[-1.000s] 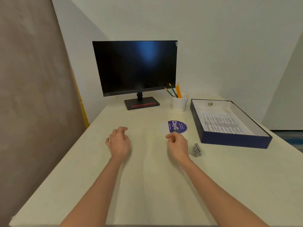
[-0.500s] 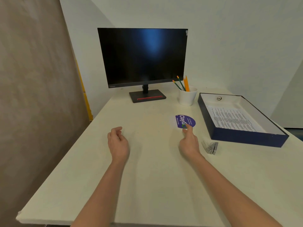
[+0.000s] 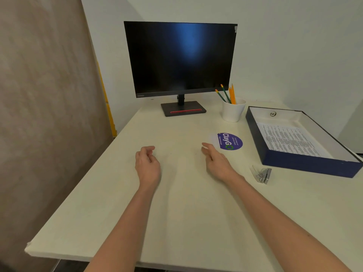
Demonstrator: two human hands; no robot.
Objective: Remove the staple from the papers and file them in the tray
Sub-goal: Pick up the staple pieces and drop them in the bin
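A dark blue tray point(image 3: 306, 165) stands at the right of the desk, with printed papers point(image 3: 290, 140) lying flat inside it. A small metal staple remover point(image 3: 262, 174) rests on the desk just in front of the tray's near left corner. My right hand point(image 3: 217, 162) hovers over the desk left of the staple remover, fingers stretched forward and apart, holding nothing. My left hand point(image 3: 147, 165) is further left, fingers loosely curled, with nothing in it.
A round purple ClayGo sticker point(image 3: 229, 141) lies beyond my right hand. A white cup of pencils point(image 3: 232, 110) stands left of the tray's far end. A dark monitor point(image 3: 180, 57) stands at the back. A brown panel lines the desk's left edge.
My right hand has drawn back from the purple sticker, shifted left and spread its fingers. The view has swung left, so the tray and staple remover sit further right. My left hand barely moved.
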